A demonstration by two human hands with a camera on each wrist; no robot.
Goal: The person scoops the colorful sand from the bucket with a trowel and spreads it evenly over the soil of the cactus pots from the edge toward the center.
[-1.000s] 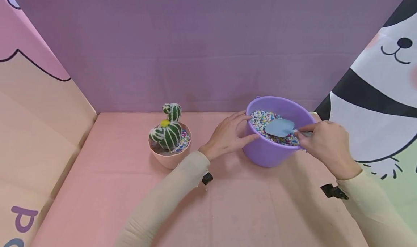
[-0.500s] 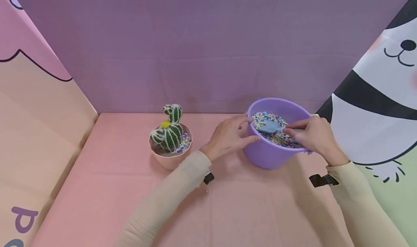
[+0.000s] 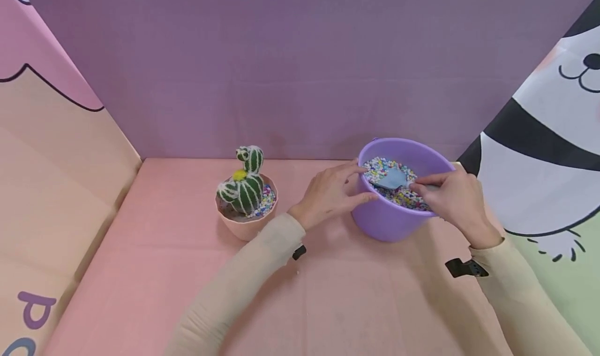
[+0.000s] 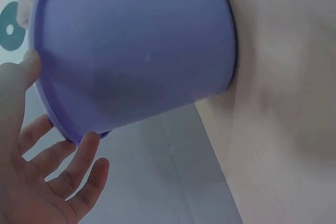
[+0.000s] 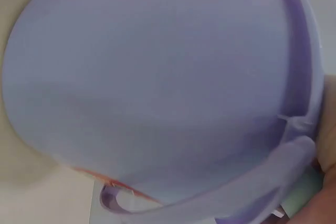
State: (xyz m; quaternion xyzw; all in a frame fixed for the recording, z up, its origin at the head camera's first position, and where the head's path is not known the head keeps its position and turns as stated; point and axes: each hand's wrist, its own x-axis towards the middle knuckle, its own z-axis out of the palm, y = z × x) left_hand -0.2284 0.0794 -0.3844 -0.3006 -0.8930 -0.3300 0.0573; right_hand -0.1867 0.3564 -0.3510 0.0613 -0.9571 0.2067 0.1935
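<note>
A purple bucket [image 3: 389,225] stands at the right of the table, partly filled with small multicoloured beads [image 3: 379,169]. My left hand [image 3: 328,194] rests its spread thumb and fingertips on the bucket's left rim; the left wrist view shows these fingers [image 4: 73,166] loosely extended along it. My right hand [image 3: 457,199] reaches over the right rim and pinches the handle of a small light blue shovel [image 3: 392,179]. The shovel's blade lies low among the beads, its lower edge partly hidden. In the right wrist view the bucket wall [image 5: 157,77] hides most of this.
Left of the bucket stands a pinkish pot [image 3: 246,228] holding a green knitted-looking cactus [image 3: 248,192] with a yellow flower, and some beads. A purple backdrop [image 3: 300,74] rises behind the pink table [image 3: 262,304]. A panda-print panel [image 3: 534,189] borders the right.
My right hand has moved left, carrying the shovel from above the beads down to them near the left side of the bucket. My left hand stays at the rim.
</note>
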